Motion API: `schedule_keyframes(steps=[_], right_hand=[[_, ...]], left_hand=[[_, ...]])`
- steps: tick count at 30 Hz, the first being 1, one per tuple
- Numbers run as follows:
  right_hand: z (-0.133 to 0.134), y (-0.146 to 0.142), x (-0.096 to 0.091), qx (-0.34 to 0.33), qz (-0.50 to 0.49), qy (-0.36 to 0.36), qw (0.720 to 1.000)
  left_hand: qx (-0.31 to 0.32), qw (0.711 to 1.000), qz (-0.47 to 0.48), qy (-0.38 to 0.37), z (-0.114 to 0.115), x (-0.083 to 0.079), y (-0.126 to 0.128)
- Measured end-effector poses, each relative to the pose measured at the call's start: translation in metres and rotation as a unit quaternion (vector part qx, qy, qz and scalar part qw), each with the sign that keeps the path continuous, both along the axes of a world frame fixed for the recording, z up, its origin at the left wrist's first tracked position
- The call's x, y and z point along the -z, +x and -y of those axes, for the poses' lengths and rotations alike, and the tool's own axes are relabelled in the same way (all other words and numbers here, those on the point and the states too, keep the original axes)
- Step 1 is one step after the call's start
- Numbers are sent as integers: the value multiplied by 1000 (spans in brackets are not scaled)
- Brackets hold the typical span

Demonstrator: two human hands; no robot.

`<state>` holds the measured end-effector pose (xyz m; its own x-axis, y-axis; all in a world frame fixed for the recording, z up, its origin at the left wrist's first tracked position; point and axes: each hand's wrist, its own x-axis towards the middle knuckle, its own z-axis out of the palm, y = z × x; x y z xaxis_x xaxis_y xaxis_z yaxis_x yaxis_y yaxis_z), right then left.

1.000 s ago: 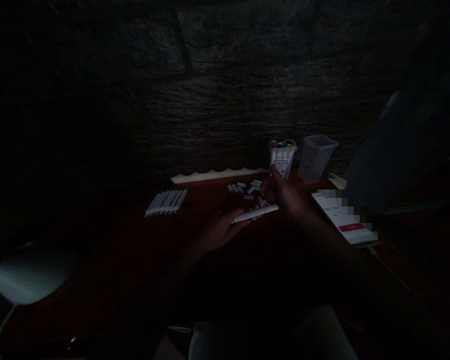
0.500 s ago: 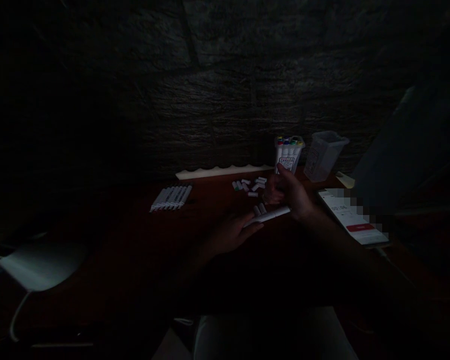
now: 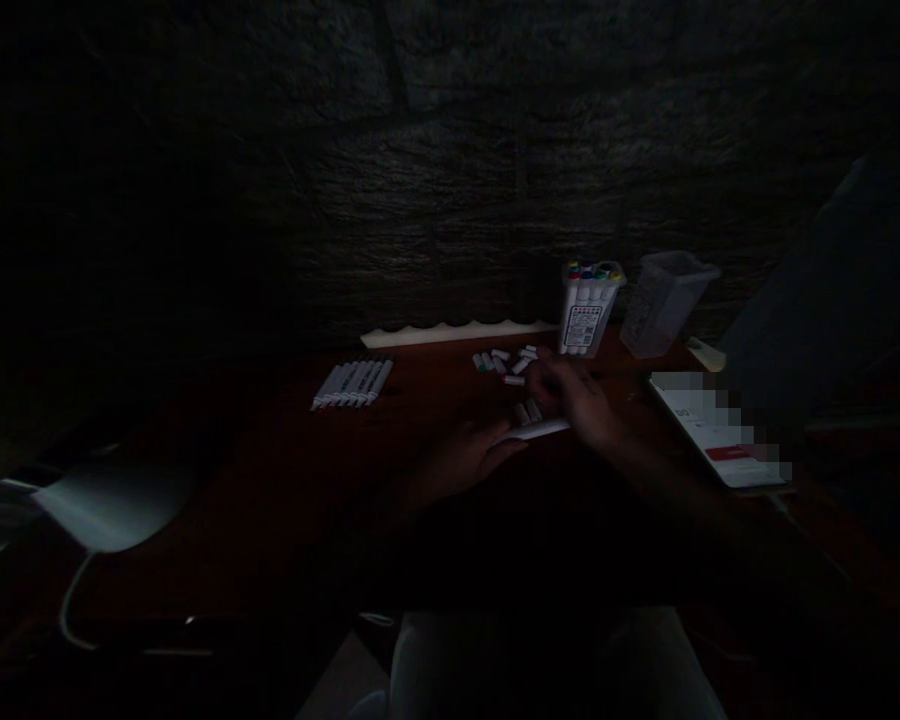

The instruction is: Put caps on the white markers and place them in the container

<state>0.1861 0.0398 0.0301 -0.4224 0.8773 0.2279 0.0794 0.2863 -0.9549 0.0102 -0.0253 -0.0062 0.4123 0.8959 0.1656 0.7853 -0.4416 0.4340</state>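
Observation:
In the dim head view, my left hand (image 3: 465, 458) is closed on the left end of a white marker (image 3: 534, 431), held low over the table. My right hand (image 3: 581, 400) is beside the marker's right end, its fingers curled. What those fingers hold, if anything, is hidden in the dark. Two short white caps (image 3: 527, 411) lie just behind the marker. Farther back is a loose group of white marker caps (image 3: 500, 361), with some green and red ends showing. Several white markers (image 3: 352, 384) lie side by side in a row to the left.
A clear box (image 3: 591, 312) filled with colour-ended markers stands at the back, next to an open clear box (image 3: 664, 310). A phone (image 3: 709, 425) lies at right. A pale wavy-edged strip (image 3: 457, 332) runs along the wall. A white rounded object (image 3: 116, 510) with a cable is at left.
My right hand has come down, its raised thumb lowered, and now covers the marker's right end. My left hand keeps its hold. The whole view has shifted slightly.

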Motion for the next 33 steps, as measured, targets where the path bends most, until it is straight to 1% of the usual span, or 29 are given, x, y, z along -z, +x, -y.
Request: schedule_keyframes(steps=[3, 5, 8, 10, 12, 14, 16, 18, 21, 25, 28, 33], right_hand=[[3, -1, -4, 5, 13, 24, 1000], [2, -1, -3, 12, 9, 27, 1000], [-5, -1, 4, 56, 15, 18, 998], [-11, -2, 12, 84, 37, 5, 996], [-17, -2, 18, 91, 61, 2, 994], [-21, -1, 22, 89, 85, 19, 992], [-21, 0, 22, 86, 108, 39, 990], [-19, 0, 21, 80, 122, 49, 988], [-18, -1, 20, 68, 117, 34, 990], [-20, -2, 22, 93, 104, -4, 990], [-21, -1, 21, 95, 102, 14, 990], [-20, 1, 16, 81, 125, 43, 988]], left_hand=[[-8, 1000, -10, 7, 0, 2, 1], [-12, 1000, -13, 7, 0, 2, 1], [-10, 1000, 7, 7, -2, -2, 0], [-21, 999, 38, 11, -4, -7, -3], [-51, 996, 73, 20, -8, -11, -7], [-94, 989, 105, 45, -11, -14, -13], [-134, 979, 132, 80, -14, -15, -18], [-156, 970, 154, 106, -16, -16, -23], [-150, 967, 174, 107, -17, -15, -24], [-118, 974, 173, 86, -15, -12, -19], [-107, 976, 170, 81, -14, -10, -16], [-125, 973, 170, 91, -16, -9, -17]])
